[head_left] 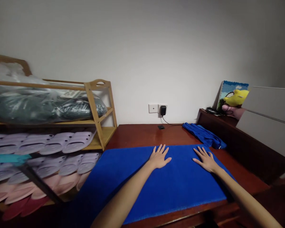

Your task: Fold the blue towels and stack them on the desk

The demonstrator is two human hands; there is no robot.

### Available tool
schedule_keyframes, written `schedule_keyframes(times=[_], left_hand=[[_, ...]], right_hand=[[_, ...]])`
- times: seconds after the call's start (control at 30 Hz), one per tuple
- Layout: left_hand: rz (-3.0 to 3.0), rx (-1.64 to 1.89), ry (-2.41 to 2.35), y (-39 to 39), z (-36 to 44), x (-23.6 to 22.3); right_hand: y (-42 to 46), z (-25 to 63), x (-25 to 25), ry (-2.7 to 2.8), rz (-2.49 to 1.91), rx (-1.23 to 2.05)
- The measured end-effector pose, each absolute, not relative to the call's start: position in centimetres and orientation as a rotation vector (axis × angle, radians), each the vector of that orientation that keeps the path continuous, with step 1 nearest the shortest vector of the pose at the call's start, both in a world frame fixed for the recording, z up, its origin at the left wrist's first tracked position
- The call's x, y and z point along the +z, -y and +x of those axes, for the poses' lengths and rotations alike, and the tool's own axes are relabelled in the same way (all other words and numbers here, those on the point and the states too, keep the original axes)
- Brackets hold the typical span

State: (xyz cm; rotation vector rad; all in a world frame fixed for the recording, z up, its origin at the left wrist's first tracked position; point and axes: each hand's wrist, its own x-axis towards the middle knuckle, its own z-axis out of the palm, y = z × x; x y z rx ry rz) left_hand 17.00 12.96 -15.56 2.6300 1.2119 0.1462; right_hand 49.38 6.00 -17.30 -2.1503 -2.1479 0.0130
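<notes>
A blue towel (180, 180) lies spread flat over a reddish-brown wooden tabletop (137, 136), its stitched near edge close to the table's front. My left hand (158, 157) rests palm down near the middle of the towel's far edge, fingers spread. Further right, my right hand (206, 161) is also laid flat on the towel, fingers apart, close to its far right corner. Neither hand holds anything. Just beyond the right hand sits a second blue cloth (203, 134), bunched up on the table.
On the left, a wooden rack (95, 110) holds rows of lilac and pink slippers (78, 141) and a plastic-wrapped bundle (42, 106). A black plug (163, 110) is in the wall socket. At right, a raised ledge carries a yellow plush toy (237, 97) and white drawers (268, 117).
</notes>
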Motion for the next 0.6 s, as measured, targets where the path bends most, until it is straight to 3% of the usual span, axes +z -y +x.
schedule_keyframes(times=[0.13, 0.23, 0.4, 0.6], left_hand=[[2.509, 0.08, -1.173, -14.0, 16.9, -14.3], [2.534, 0.186, -1.149, -15.1, 16.7, -13.7], [2.687, 0.122, -1.046, -16.1, 16.4, -15.1], [2.623, 0.17, -1.086, -16.6, 16.6, -15.4]], right_hand=[[-2.4, 46.3, -14.9, 2.165, -1.953, -0.115], [1.9, 42.4, -14.0, 2.415, -1.695, 0.088], [6.8, 38.7, -14.3, 2.446, -1.724, 0.261], [8.3, 40.7, -14.8, 2.365, -1.763, 0.103]])
